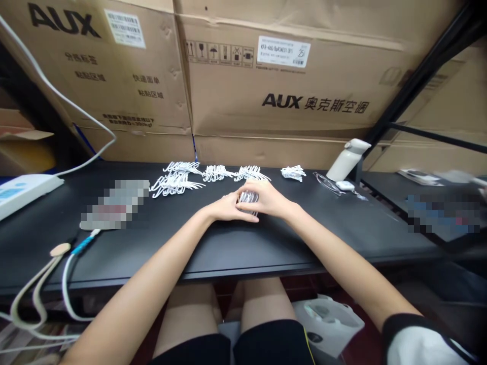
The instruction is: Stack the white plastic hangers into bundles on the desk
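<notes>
Between my two hands, low over the black table, is a small bundle of white hooks (249,197). My left hand (227,207) closes on the bundle from the left, thumb stretched along its near side. From the right and above, my right hand (266,196) wraps round the same bundle, hiding part of it. Behind my hands lie piles of white hooks: a large one (175,183) at the left, one (217,173) in the middle, one (251,173) just behind my fingers and a small one (292,173) to the right.
On the black table (152,248), a blurred-out phone-like device (116,205) with a cable lies left, near a white power strip (28,192). Back right are a white bottle (348,159), glasses (327,183) and a white case (344,186). Cardboard boxes (281,121) stand behind.
</notes>
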Demonstrator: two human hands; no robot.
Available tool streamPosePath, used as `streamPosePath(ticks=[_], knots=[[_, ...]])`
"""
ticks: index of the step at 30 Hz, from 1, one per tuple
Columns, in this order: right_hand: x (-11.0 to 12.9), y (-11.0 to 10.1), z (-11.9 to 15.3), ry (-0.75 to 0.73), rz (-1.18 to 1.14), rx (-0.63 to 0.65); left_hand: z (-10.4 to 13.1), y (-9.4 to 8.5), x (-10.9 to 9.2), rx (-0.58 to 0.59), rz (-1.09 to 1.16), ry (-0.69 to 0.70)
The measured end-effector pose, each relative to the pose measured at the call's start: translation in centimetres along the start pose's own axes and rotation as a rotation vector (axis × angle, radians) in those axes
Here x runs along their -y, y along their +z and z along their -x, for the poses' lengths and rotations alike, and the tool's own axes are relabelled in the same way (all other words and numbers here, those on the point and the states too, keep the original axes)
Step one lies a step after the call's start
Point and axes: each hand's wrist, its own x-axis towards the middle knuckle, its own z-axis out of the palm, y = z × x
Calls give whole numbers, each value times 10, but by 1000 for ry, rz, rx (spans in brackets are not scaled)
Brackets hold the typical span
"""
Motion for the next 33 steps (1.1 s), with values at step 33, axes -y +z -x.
streamPosePath(ticks=[33], knots=[[-33, -1, 11, 443, -609, -238, -1, -11, 7, 25, 436, -32]])
